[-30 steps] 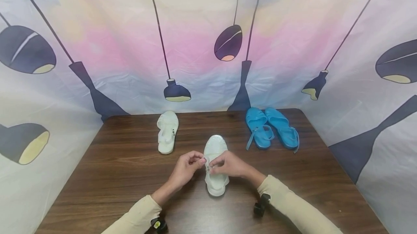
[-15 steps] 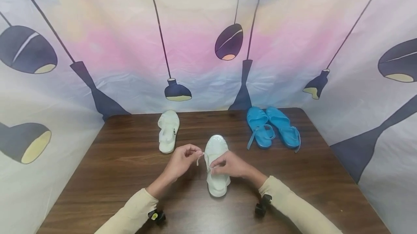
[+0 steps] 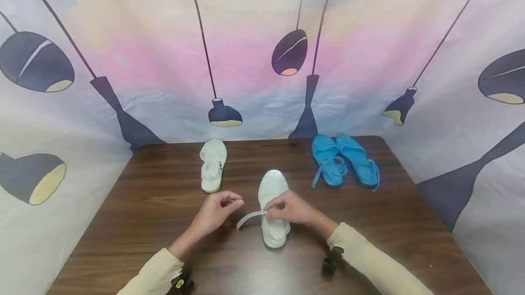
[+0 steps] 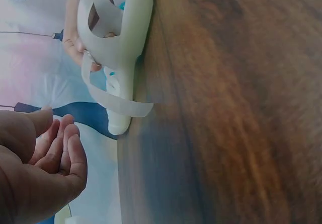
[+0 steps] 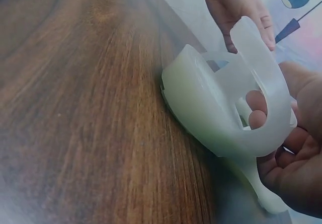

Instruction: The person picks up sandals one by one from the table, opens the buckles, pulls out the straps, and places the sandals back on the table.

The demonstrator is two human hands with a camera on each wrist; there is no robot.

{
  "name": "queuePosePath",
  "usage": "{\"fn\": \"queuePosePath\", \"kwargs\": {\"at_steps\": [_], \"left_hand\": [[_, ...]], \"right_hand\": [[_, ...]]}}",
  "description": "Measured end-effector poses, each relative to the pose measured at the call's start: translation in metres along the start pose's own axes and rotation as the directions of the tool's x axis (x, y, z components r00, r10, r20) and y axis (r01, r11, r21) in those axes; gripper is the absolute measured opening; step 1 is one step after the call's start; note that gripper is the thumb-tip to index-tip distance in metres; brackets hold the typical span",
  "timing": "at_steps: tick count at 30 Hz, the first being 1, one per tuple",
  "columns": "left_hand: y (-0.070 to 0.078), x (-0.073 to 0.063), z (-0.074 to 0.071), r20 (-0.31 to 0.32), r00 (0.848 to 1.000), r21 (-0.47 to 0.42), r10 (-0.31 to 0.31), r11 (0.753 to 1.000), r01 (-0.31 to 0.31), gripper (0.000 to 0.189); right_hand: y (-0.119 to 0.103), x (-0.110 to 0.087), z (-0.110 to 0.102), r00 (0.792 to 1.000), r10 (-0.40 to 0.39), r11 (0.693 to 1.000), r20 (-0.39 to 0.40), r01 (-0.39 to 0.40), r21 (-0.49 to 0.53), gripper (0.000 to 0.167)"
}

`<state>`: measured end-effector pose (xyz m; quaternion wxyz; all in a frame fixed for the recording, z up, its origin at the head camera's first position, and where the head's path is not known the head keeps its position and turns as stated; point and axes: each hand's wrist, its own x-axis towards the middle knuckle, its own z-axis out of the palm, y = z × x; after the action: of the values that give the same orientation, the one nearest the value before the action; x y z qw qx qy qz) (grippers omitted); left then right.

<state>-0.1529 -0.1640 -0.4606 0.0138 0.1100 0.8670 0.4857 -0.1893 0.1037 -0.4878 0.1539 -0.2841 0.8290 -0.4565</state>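
Note:
A white jelly sandal (image 3: 274, 185) lies on the brown table, toe pointing away from me. My right hand (image 3: 291, 207) pinches it at the ankle strap by the buckle (image 4: 88, 56); in the right wrist view, fingers reach inside the strap loop behind the heel (image 5: 193, 95). The loose strap end (image 3: 249, 215) sticks out to the left and droops, held by nothing at its tip. Left of the sandal my left hand (image 3: 216, 209) hovers apart from the strap, fingers loosely bent around nothing, as the left wrist view also shows.
A second white sandal (image 3: 212, 167) lies at the back left of the table (image 3: 164, 185). Two blue sandals (image 3: 325, 146) lie side by side at the back right. Behind the table hangs a cloth backdrop (image 3: 254, 49) printed with lamps.
My left hand has let go of the strap end and moved left and away. The strap now hangs out to the left. My right hand stays at the buckle.

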Motion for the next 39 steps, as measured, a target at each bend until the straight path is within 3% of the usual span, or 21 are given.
{"fn": "queuePosePath", "kwargs": {"at_steps": [7, 16, 20, 28, 33, 39], "left_hand": [[-0.005, 0.001, 0.013, 0.093, 0.993, -0.023, 0.068, 0.998, -0.066, 0.021], [0.0, 0.008, 0.033, 0.19, 0.976, -0.032, 0.106, 0.994, -0.102, 0.039], [0.002, 0.011, 0.039, 0.224, 0.969, 0.003, 0.102, 0.994, -0.106, 0.036], [0.008, 0.016, 0.046, 0.297, 0.95, 0.064, 0.099, 0.99, -0.123, 0.018], [0.011, 0.02, 0.048, 0.316, 0.944, 0.045, 0.097, 0.992, -0.117, 0.019], [0.01, 0.018, 0.049, 0.297, 0.95, 0.023, 0.1, 0.994, -0.111, 0.017]], "right_hand": [[-0.001, -0.003, -0.002, 1.0, -0.006, 1.0, -0.001, 0.006, -0.001, 0.019], [0.0, -0.008, -0.012, 0.999, 0.022, 0.999, -0.026, -0.023, -0.037, 0.023], [-0.002, -0.011, -0.017, 0.997, 0.061, 0.996, -0.042, -0.063, -0.059, 0.025], [-0.002, -0.016, -0.016, 0.997, 0.065, 0.994, -0.032, -0.067, -0.089, 0.017], [-0.001, -0.017, -0.016, 0.997, 0.066, 0.996, -0.036, -0.068, -0.058, 0.013], [-0.002, -0.018, -0.016, 0.997, 0.055, 0.998, -0.047, -0.056, -0.023, 0.011]]}}
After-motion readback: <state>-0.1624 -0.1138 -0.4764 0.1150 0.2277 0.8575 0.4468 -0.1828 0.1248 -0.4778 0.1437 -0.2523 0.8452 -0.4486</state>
